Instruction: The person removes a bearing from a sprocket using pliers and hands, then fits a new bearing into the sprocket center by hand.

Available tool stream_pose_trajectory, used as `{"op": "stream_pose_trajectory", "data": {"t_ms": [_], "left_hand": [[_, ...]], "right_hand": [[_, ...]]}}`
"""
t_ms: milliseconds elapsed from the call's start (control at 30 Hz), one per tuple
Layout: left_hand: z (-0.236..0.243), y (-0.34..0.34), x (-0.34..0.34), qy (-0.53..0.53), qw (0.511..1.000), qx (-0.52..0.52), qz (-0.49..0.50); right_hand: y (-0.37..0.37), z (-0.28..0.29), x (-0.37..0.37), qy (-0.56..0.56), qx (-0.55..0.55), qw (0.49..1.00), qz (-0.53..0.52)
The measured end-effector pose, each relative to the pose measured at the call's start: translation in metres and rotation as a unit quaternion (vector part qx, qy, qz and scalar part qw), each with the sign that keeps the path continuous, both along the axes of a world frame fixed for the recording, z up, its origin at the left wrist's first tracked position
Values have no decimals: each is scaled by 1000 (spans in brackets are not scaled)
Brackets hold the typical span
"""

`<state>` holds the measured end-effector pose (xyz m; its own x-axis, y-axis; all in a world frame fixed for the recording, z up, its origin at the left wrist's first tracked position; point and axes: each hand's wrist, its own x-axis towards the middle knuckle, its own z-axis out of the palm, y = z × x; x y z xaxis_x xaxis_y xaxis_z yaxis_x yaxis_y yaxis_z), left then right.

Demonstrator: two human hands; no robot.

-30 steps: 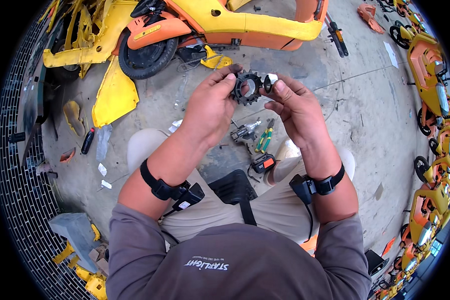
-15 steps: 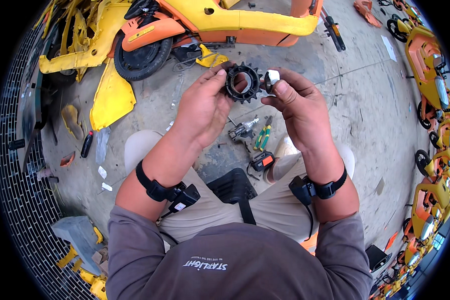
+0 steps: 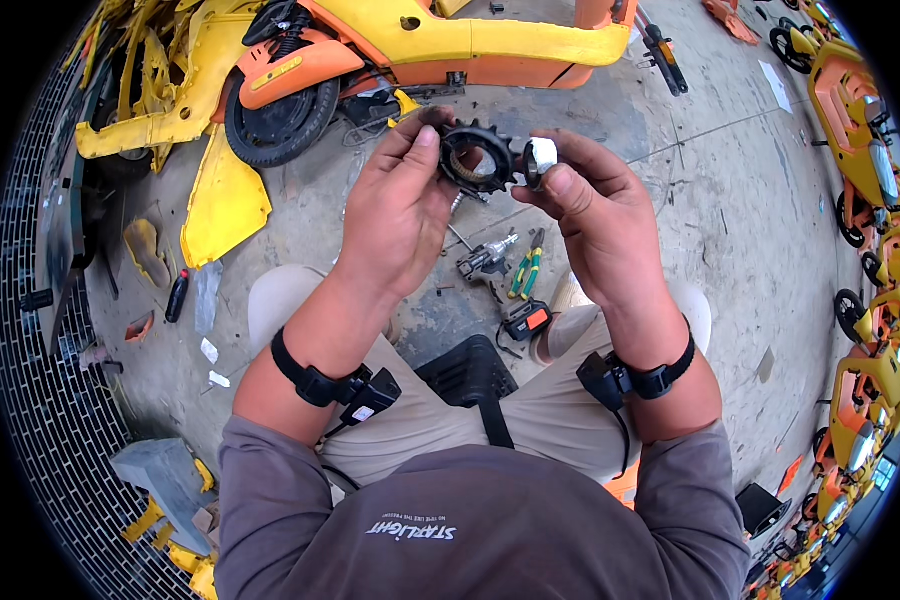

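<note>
A black toothed ring (image 3: 497, 156), much like a sprocket, was at the left hand's fingertips, tilted so that its open centre showed. The left hand (image 3: 395, 195) gripped its left edge, thumb on the near face and fingers behind. Just right of it, the right hand (image 3: 605, 215) pinched a smaller ring (image 3: 543, 152), silvery-white outside and dark within, between thumb and fingers. The two hands were apart, with both rings between them; whether the right fingertips touched the toothed ring, one could not tell.

Below the gap between the hands, on the concrete floor (image 3: 710, 215), lay a cordless power tool (image 3: 483, 259) with a silvery front end and a black-and-orange battery pack (image 3: 527, 321). Green-and-yellow pliers (image 3: 526, 268) lay just right of the tool. Beyond the hands stood a yellow-and-orange scooter body (image 3: 480, 50), its black-tyred wheel (image 3: 282, 118) past the left hand. Left of that hand were a yellow panel (image 3: 225, 205) and, farther out, a dark bottle (image 3: 177, 297). Well right of the right hand stood a row of yellow-and-orange scooters (image 3: 850, 150).
</note>
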<state>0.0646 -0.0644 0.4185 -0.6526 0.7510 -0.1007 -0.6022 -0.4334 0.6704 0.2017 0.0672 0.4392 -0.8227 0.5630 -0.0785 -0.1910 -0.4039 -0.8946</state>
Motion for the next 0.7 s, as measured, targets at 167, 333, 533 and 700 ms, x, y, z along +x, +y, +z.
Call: {"op": "stream_pose_trajectory", "data": {"t_ms": [167, 333, 533, 700], "left_hand": [[0, -2, 1, -15, 999, 30, 9], [0, -6, -3, -35, 997, 64, -33], [0, -7, -3, -158, 983, 52, -79], [20, -2, 9, -174, 975, 79, -115]], "right_hand": [[-10, 4, 7, 2, 78, 997, 21], [-23, 2, 9, 49, 57, 995, 72], [-30, -2, 5, 28, 287, 956, 44], [-15, 6, 3, 1, 482, 876, -18]]}}
